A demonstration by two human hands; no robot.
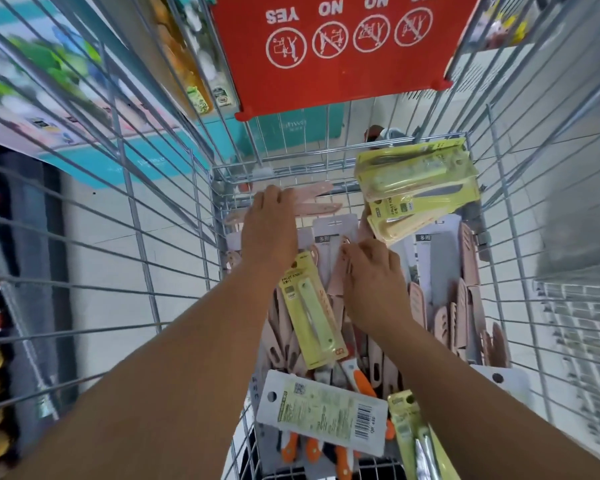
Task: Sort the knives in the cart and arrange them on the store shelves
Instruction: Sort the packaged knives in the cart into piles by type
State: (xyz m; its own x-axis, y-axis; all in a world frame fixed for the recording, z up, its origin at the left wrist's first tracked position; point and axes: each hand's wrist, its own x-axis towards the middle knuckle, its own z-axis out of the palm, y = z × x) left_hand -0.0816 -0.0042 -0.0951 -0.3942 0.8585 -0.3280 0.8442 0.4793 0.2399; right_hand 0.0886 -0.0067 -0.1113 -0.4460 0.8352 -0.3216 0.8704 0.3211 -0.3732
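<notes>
Left hand lay flat on pink knives; right hand pinched one; light, slippery cards, best gripped by edges.

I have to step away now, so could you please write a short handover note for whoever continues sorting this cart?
Left hand: fingers flat on the pink knives at the cart's far end.
Right hand: reaching into the pile, grip unclear.
Yellow fruit knife packs are stacked in the far right corner; one more yellow pack lies mid-cart; orange-handled knives lie near you.
Done: some yellow packs grouped.
Left: finish sorting, then shelve everything.
</notes>
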